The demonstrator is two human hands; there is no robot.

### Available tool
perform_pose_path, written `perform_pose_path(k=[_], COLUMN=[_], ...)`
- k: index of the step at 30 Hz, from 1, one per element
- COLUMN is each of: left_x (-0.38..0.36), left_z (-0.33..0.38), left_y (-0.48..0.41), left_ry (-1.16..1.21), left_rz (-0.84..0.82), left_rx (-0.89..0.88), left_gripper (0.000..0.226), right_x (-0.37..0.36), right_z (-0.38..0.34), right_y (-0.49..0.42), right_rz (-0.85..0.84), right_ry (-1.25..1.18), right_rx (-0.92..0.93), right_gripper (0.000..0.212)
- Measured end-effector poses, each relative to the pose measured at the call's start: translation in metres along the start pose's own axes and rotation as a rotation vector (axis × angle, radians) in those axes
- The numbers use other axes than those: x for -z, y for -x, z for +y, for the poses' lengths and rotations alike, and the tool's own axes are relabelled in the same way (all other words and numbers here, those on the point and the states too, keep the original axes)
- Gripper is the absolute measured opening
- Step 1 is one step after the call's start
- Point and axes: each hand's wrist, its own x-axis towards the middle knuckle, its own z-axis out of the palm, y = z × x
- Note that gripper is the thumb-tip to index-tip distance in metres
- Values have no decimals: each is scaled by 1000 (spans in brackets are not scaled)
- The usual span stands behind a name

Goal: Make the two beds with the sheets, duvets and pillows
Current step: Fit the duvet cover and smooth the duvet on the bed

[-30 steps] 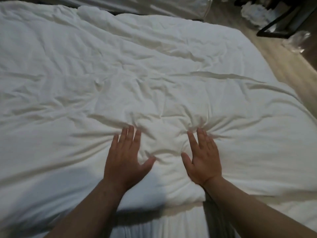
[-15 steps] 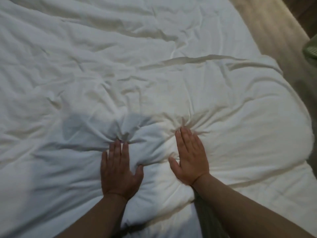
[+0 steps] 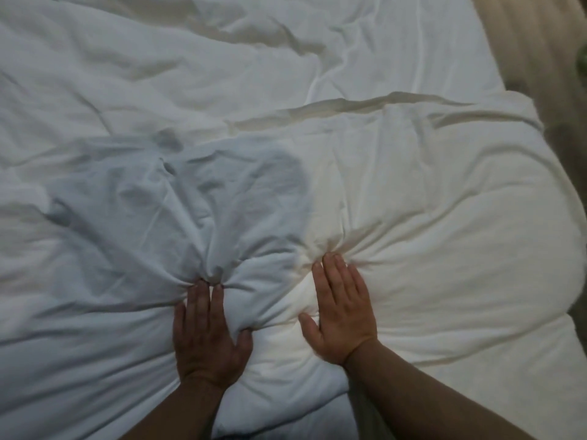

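A wrinkled white duvet (image 3: 428, 217) covers the bed and fills nearly the whole view. My left hand (image 3: 206, 335) lies palm down on it near the front edge, fingers pressed flat and close together, with folds bunching at the fingertips. My right hand (image 3: 343, 309) lies flat a hand's width to the right, thumb spread, fingers pushing into the cloth. Neither hand grips anything. A raised fold (image 3: 349, 104) runs across the duvet above the hands. No pillows are in view.
A strip of wooden floor (image 3: 540, 42) runs along the bed's right side at the top right. The duvet's puffy corner (image 3: 540, 265) hangs over the right edge of the bed. A shadow darkens the left part of the duvet.
The view has dropped closer to the bed; the second bed and the objects on the floor have left the frame. Both hands stay flat on the duvet, and a shadow has spread over its left part.
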Motion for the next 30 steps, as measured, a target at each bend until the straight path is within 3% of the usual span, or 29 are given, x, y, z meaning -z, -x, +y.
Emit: perform_pose_path(k=[12,17,22,30], left_x=[-6,-5,-8,-10], left_z=[2,0,2,-1], left_y=[-3,-7,-10,-13], left_ry=[-22,-67,-64,-127], left_rz=[-6,63,108,96], left_rx=[9,-12,-25,-46], left_gripper=[82,82,82,80], right_x=[9,30,60,52], right_z=[-2,33,152,163], right_y=[-2,18,55,53], right_rz=[13,42,26,16], right_ry=[-99,-134,168,135], right_rx=[5,114,-178,-200], right_gripper=[82,64,73,74])
